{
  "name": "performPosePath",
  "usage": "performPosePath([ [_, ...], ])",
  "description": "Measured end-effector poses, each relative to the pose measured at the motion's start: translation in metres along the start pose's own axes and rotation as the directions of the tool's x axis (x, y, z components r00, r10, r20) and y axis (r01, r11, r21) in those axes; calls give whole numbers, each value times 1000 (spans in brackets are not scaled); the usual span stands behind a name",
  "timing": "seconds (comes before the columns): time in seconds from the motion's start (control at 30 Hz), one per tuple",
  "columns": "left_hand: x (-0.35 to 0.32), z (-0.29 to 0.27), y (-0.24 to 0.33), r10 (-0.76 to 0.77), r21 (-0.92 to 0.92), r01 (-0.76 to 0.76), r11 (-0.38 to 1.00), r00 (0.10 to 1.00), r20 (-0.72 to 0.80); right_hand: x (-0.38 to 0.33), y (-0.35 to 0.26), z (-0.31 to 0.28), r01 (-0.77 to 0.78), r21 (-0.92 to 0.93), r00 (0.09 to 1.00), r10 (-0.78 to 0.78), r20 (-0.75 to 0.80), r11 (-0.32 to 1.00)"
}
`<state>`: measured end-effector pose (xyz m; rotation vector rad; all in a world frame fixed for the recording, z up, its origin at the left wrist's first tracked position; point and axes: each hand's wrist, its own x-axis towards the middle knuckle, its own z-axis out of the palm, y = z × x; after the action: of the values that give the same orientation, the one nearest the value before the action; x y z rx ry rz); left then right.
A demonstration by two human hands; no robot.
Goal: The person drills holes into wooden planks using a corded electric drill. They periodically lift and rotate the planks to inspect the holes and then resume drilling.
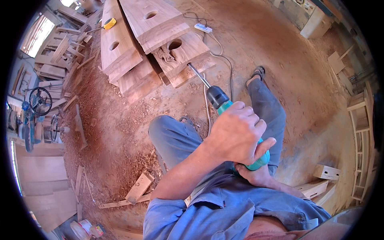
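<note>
A teal power drill (pixel 226 105) with a black chuck slants away from my lap. My left hand (pixel 239 130) wraps over the top of its body, thumb toward the rear. Lower down, my right hand (pixel 257 174) is closed around the rear part, its fingers partly hidden. The long metal drill bit (pixel 199 75) reaches the near end of a thick wooden plank (pixel 185 64); how deep its tip sits, I cannot tell. On that plank's top are a round hole and a little heap of shavings (pixel 165 55).
More holed planks (pixel 124 56) are stacked alongside, with a yellow tape measure (pixel 109 23) on top. A white power strip (pixel 203 28) and cords lie right of the stack. Wood chips cover the floor. Offcuts (pixel 140 187) lie lower left, near a machine with handwheels (pixel 40 101).
</note>
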<state>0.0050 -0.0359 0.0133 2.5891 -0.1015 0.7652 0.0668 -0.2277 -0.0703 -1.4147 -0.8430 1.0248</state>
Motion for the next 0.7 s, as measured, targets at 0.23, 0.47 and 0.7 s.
performPosePath([
  [0.23, -4, -4, -20, 20, -26, -23, 999, 995, -100, 19, -2, 17, 43, -167, 999, -47, -23, 985],
  [0.47, -3, -19, -48, -19, 86, 24, 996, 998, -61, 56, 15, 32, -37, 1, 999, 37, 4, 999],
  [0.7, -11, -13, -36, -3, -4, 2, 1000, 990, -139, 36, 3, 37, 100, -291, 989, -126, -75, 952],
])
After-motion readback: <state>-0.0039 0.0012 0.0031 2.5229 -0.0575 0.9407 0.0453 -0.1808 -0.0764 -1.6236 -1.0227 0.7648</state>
